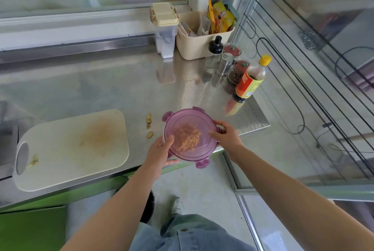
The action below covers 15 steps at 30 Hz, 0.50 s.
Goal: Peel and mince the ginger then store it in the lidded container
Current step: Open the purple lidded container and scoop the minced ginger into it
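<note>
While the minced ginger (187, 138) lies inside the purple-lidded container (189, 118), I hold that container at the counter's (101, 89) front edge. My left hand (159, 153) grips its near-left side, thumb on top, and my right hand (226, 134) clasps its right rim. Peel scraps (149, 122) lie just left, the board (70, 149) farther left.

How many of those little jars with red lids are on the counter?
2. One red-lidded jar stands beside the beige bin, behind the steel shaker; the other is nearer, between the shaker and the sauce bottle. More may hide behind the bottles.
</note>
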{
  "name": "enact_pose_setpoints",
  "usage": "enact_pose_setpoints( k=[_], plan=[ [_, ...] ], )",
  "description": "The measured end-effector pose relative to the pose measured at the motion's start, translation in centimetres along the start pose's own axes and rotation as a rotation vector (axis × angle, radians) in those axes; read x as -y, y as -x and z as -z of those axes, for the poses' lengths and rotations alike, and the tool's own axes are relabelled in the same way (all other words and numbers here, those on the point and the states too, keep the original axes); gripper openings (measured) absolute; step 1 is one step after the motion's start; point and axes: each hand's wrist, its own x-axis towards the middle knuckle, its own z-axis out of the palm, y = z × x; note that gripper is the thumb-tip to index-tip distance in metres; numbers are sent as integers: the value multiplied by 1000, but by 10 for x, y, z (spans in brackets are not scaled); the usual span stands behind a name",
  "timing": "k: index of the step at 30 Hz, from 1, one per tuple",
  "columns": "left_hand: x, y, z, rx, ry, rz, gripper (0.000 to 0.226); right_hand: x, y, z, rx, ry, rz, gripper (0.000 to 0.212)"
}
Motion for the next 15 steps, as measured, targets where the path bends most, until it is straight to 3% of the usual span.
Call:
enact_pose_setpoints(
  k=[8,10,13,15],
  plan=[
    [-8,7,-1,-100,-168,-152,11,0,-5,2,96,-71,-136,42],
    [-6,4,1,-126,-280,-195,11,0,-6,3,111,-64,-135,43],
    [-7,1,2,-157,-231,-153,11,2,-7,0,91,-63,-121,41],
    [-10,0,-2,-182,-222,-142,25,2,-9,-1,46,-47,-100,38]
  ],
)
